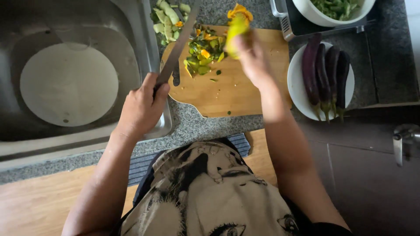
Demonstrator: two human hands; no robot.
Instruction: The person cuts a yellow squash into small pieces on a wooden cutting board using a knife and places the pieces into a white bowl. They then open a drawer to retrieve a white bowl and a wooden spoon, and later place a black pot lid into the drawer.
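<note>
Left hand (142, 105) grips knife (177, 46); right hand (251, 57) holds squash blossom (237, 24).

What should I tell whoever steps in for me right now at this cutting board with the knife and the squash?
Left hand: gripping the knife, blade over the board's left edge.
Right hand: holding a yellow-green squash above the wooden cutting board.
Done: a pile of chopped pieces on the board; scraps by the sink.
Left: the held squash looks uncut; four eggplants sit whole on a plate at right.
</note>
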